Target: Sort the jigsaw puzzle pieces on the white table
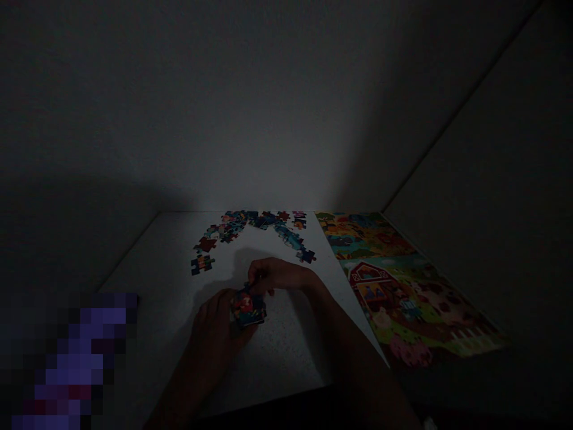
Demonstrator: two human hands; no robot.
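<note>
The left hand (pixel 213 325) cups a small cluster of jigsaw pieces (pixel 248 306) to steady it, while the right hand (pixel 275 276) pinches its top edge, near loose pieces (pixel 226 230) at upper centre.

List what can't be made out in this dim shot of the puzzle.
Head view:
Held puzzle pieces: pictures partly hidden by the left hand and right hand.
Loose puzzle pieces: too small and dim to read.
Purple object: blurred into blocks, cut off by the bottom edge.
</note>
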